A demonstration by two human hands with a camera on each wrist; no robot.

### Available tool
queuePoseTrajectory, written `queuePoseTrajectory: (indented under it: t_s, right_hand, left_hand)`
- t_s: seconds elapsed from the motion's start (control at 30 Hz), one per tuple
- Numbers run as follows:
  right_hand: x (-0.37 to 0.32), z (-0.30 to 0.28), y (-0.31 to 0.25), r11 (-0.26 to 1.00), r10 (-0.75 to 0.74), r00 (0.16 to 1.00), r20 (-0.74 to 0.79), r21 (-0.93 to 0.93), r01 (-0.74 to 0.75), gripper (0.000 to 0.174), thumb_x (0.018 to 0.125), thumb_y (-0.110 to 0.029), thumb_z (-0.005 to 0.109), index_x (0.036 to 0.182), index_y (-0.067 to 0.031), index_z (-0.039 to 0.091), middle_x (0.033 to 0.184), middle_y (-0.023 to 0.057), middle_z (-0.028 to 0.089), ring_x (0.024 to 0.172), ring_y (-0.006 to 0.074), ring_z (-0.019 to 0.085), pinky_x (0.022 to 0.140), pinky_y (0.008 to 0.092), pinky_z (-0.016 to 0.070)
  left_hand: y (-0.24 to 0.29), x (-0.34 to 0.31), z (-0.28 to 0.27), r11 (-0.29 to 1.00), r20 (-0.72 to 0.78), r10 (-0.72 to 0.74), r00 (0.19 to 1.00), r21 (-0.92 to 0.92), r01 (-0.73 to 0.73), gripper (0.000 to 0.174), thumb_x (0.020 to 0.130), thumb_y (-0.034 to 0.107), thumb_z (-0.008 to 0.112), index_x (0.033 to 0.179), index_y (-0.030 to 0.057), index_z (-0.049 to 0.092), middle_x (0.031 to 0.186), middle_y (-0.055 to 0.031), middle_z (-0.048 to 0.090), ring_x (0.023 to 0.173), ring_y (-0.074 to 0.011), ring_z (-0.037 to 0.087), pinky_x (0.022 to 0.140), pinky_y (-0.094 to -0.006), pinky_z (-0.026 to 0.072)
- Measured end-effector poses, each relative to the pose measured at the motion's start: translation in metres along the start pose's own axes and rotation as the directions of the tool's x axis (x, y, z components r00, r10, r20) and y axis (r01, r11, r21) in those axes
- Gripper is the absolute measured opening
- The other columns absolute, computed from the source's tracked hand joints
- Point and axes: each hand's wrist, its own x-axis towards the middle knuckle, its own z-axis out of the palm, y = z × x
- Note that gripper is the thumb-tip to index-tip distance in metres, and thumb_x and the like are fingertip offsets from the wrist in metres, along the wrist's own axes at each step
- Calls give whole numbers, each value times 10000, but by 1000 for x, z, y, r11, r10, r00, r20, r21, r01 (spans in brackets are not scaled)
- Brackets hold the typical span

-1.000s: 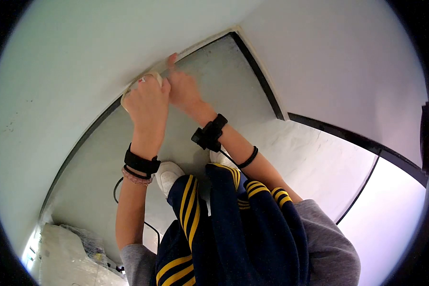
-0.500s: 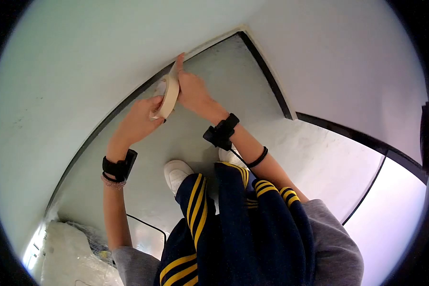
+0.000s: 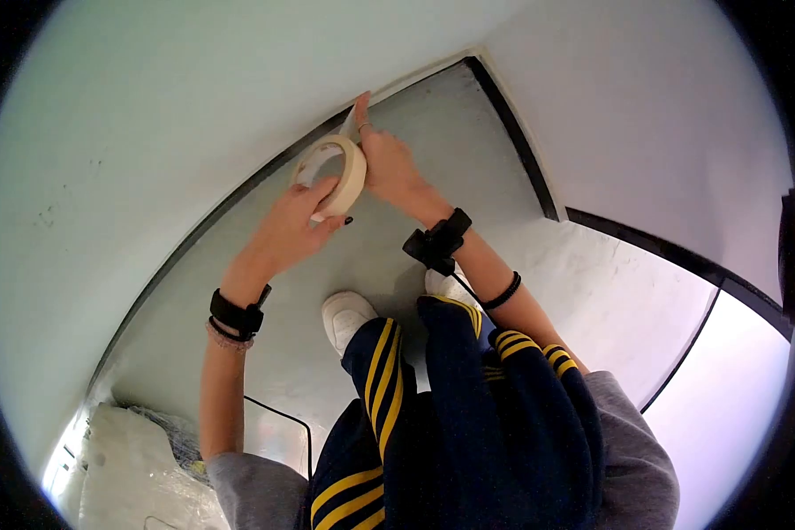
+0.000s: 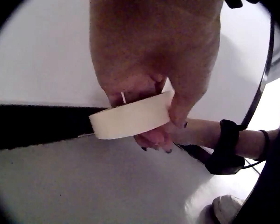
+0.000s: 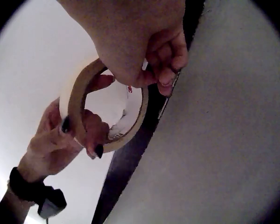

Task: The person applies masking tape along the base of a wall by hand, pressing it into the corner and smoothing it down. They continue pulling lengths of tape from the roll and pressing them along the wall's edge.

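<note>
A roll of cream masking tape (image 3: 353, 181) hangs close to the foot of the wall in the head view. My left hand (image 3: 283, 230) grips its near side, some fingers through the hole and the thumb outside. A short strip of tape (image 3: 350, 122) runs from the roll up to my right hand (image 3: 393, 168). That hand's index finger is stretched out and touches the wall's lower edge, where the strip meets it. In the right wrist view, its other fingers bend loosely beside the roll, above the black baseboard (image 5: 126, 163).
A white wall (image 3: 150, 115) rises ahead and meets another wall (image 3: 645, 124) in the right corner. Grey floor (image 3: 415, 124) lies below, with my white shoes (image 3: 346, 316) on it. Plastic-wrapped material (image 3: 132, 459) lies at lower left. A black cable (image 3: 283, 411) trails by my left arm.
My left hand has come away from the wall's foot and turned, so the roll's hole now faces up more. My right index finger stays at the wall's edge. The view has shifted slightly.
</note>
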Motion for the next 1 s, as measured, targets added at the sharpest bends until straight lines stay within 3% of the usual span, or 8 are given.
queuePoseTrajectory:
  t_s: [0.17, 0.33, 0.63, 0.77, 0.83, 0.87, 0.93, 1.0]
  right_hand:
    - [0, 4, 5, 994, 98, 994, 45, 44, -100, 855, 766, -108, 580, 1364, 109, 10, 632, 189, 591, 581, 357, 586, 584, 428, 470]
    - [-3, -12, -4, 989, 146, 985, 96, -35, -143, 816, 762, -113, 535, 1380, 75, 36, 623, 185, 583, 577, 352, 584, 587, 434, 468]
    - [-1, -14, -1, 994, 107, 989, 106, -14, -106, 808, 765, -124, 535, 1396, 44, 59, 690, 197, 596, 615, 343, 591, 601, 416, 468]
    - [-4, -9, 5, 992, 125, 985, 122, -22, -123, 817, 766, -117, 541, 1397, 44, 48, 691, 193, 597, 623, 341, 594, 607, 411, 469]
    - [-8, -7, 14, 993, 115, 986, 121, -20, -113, 819, 767, -117, 539, 1398, 43, 42, 690, 193, 598, 618, 342, 593, 604, 411, 469]
    - [-8, -7, 17, 993, 119, 986, 118, -24, -117, 821, 769, -117, 538, 1398, 42, 36, 689, 193, 599, 613, 343, 593, 600, 412, 470]
    - [-8, -4, 28, 996, 80, 991, 105, -37, -77, 825, 768, -116, 538, 1398, 42, 30, 677, 191, 597, 606, 346, 591, 594, 415, 470]
    - [-3, -7, 24, 997, 55, 994, 95, -61, -49, 829, 766, -114, 537, 1398, 41, 24, 665, 190, 595, 600, 349, 590, 588, 418, 470]
  left_hand:
    - [27, 4, -15, 926, 98, -183, 978, 352, 138, 356, 807, 243, 638, 1052, 2, 544, 873, -205, 602, 811, -322, 579, 690, -390, 456]
    - [19, -17, -3, 846, -166, -87, 982, 509, 161, 302, 820, 295, 613, 891, 7, 553, 630, -172, 582, 588, -346, 561, 518, -416, 436]
    - [18, -25, 12, 496, -465, -401, 789, 614, 614, 439, 816, 429, 584, 684, 15, 642, 601, -167, 593, 590, -347, 602, 532, -421, 467]
    - [12, -37, -3, 571, -441, -409, 799, 560, 601, 362, 781, 396, 627, 690, 46, 623, 642, -158, 603, 593, -303, 609, 500, -394, 466]
    - [12, -45, -9, 776, -133, -200, 971, 583, 240, 269, 732, 331, 668, 764, 67, 625, 700, -119, 619, 746, -296, 618, 643, -402, 498]
    - [2, -50, -10, 774, -147, -202, 968, 582, 250, 269, 732, 331, 668, 764, 67, 625, 700, -119, 619, 746, -296, 618, 643, -402, 498]
    - [-22, -56, -11, 851, 80, 123, 989, 504, -147, 180, 710, 213, 667, 805, 73, 604, 762, -101, 626, 900, -301, 585, 794, -405, 481]
    - [-26, -58, -17, 849, 175, 102, 979, 499, -177, 153, 715, 170, 653, 807, 63, 594, 787, -111, 625, 933, -310, 571, 827, -402, 471]
